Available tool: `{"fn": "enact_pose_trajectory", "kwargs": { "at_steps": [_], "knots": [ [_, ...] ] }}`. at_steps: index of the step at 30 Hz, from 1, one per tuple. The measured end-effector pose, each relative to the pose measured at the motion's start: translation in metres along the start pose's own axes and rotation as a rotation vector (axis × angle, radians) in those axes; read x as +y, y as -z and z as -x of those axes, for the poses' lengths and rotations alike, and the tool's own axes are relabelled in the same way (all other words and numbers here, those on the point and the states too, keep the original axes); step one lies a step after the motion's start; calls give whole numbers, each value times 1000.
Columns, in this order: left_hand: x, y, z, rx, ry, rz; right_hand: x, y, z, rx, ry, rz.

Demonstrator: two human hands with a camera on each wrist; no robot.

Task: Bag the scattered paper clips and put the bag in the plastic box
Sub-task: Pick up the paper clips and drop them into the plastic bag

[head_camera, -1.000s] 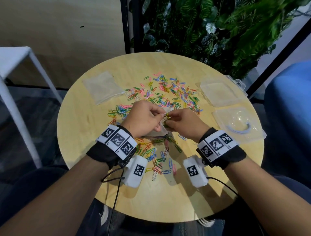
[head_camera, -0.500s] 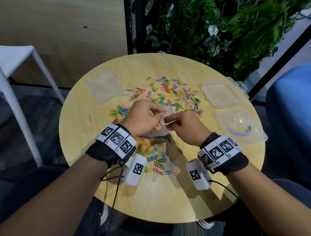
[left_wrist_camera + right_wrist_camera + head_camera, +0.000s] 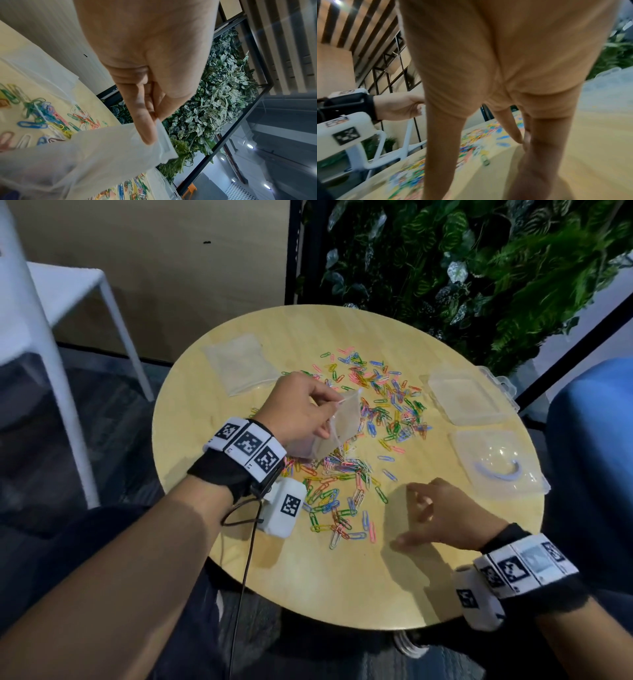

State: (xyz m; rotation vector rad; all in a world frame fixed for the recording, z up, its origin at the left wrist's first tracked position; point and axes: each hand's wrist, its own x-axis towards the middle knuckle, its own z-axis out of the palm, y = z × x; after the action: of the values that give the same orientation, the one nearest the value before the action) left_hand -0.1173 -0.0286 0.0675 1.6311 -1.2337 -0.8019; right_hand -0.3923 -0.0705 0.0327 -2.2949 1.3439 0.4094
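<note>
- Nearest, the right hand (image 3: 442,515) hovers low over the round wooden table (image 3: 342,583), fingers spread, its grip apart and empty (blurred in its own wrist view).
- Beyond it, the left hand (image 3: 294,409) pinches a clear bag (image 3: 339,429) at the top edge; the bag hangs slanting above scattered paper clips (image 3: 346,474).
- Farther right lies the open plastic box (image 3: 469,402); behind, leafy plants (image 3: 479,268).

Your right hand (image 3: 442,517) is off the bag (image 3: 337,428) now and sits low over the counter (image 3: 342,583) beside the paper clips (image 3: 342,501), fingers spread. Your left hand (image 3: 301,409) alone pinches the bag, lifted further from you.
</note>
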Motion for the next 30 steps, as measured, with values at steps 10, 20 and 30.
{"fn": "enact_pose_trajectory", "kwargs": {
  "at_steps": [10,20,30],
  "knots": [
    [0,6,0,18,-19,40,-77,-47,-22,207,222,-222],
    [0,7,0,8,-11,38,-106,-49,-41,249,433,-13],
    [-2,-3,-1,-58,4,18,-64,-11,-54,310,207,-42]
  ]
}}
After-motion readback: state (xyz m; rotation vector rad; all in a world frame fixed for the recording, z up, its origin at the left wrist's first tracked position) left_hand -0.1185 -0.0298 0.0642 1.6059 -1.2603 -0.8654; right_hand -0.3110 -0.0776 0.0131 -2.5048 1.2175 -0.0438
